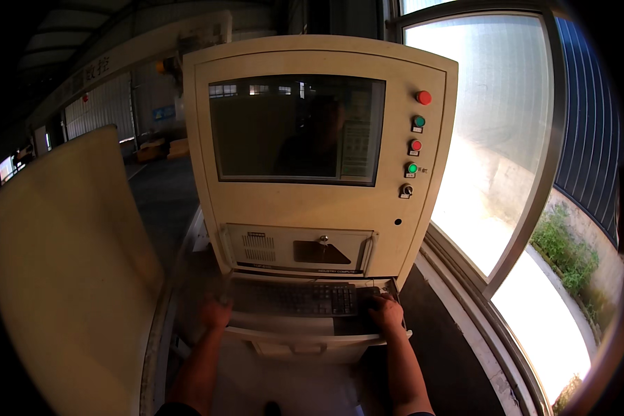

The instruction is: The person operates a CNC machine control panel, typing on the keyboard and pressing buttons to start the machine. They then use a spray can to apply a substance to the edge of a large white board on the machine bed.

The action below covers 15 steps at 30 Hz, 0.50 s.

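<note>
A pulled-out keyboard drawer [305, 326] juts from the beige control cabinet in front of me. In it lies a black keyboard [319, 299], its left part dim and smeared. My left hand [217, 311] is at the drawer's left edge, left of the keyboard; its fingers are blurred and dark. Right of the keyboard, my right hand [387, 312] rests inside the drawer with its fingers curled over a small dark shape. What that shape is stays mostly hidden under the hand.
The beige control cabinet [291, 204] carries a dark screen [295, 132], a column of red and green buttons [418, 121], and a keyed computer panel [301, 249]. A large tan panel [62, 277] stands at left. A bright window [478, 125] with a metal frame is close on the right.
</note>
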Each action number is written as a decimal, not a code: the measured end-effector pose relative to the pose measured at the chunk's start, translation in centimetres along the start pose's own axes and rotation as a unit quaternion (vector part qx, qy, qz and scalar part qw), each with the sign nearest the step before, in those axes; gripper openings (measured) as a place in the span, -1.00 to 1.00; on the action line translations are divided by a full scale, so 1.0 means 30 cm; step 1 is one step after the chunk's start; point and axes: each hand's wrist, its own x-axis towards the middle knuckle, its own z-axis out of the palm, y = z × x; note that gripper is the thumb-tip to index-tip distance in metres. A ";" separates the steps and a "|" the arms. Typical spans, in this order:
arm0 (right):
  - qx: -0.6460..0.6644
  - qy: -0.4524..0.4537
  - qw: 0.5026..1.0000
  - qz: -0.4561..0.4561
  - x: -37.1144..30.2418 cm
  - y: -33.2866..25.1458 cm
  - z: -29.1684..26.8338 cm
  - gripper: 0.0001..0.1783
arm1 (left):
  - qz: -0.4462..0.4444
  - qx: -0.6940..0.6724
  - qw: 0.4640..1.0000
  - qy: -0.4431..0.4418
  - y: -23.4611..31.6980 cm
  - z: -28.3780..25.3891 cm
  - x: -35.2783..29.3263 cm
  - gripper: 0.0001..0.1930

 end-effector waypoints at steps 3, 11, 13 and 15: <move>-0.006 -0.006 1.000 -0.002 -0.001 -0.002 -0.008 -0.48 | 0.003 -0.004 1.000 -0.013 0.006 -0.009 -0.007 -0.22; -0.007 -0.024 1.000 0.010 0.000 -0.019 -0.028 -0.45 | -0.019 -0.002 0.999 -0.041 0.028 -0.058 -0.026 -0.25; -0.007 -0.039 0.999 0.013 -0.012 -0.050 -0.077 -0.47 | -0.040 -0.023 0.995 -0.090 0.130 -0.181 -0.052 -0.25; -0.008 -0.040 0.999 0.011 -0.010 -0.053 -0.073 -0.48 | -0.043 -0.019 0.997 -0.067 0.099 -0.139 -0.044 -0.24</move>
